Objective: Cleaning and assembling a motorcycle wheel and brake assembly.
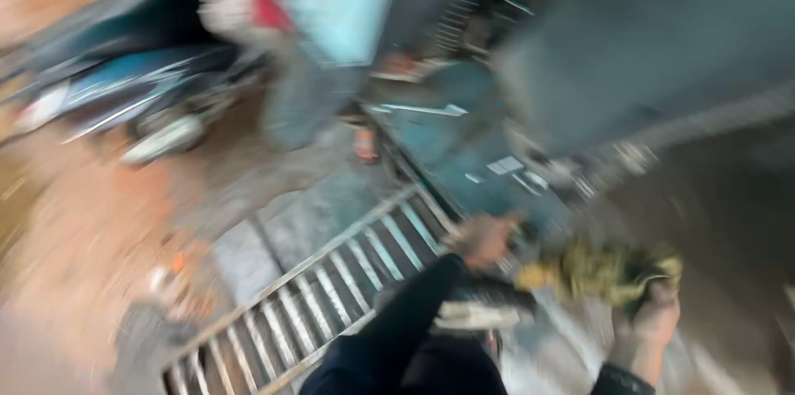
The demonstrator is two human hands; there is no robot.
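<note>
Head view: where's the tool?
— Blurred; right hand (650,320) grips a yellow-green tool (600,272) at five o'clock. Left hand (483,239) closes on its front, above the grate (331,296). Next: steady both grips.

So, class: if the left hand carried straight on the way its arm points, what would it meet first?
Likely the teal metal panel just beyond the left hand; heavy blur leaves depth uncertain.

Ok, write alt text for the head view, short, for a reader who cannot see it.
Blurred view down at a person's two hands: the right hand grips a yellow-green power tool, and the left hand, in a dark sleeve, reaches over a metal grille of parallel bars. A motorbike stands on reddish ground behind.
</note>
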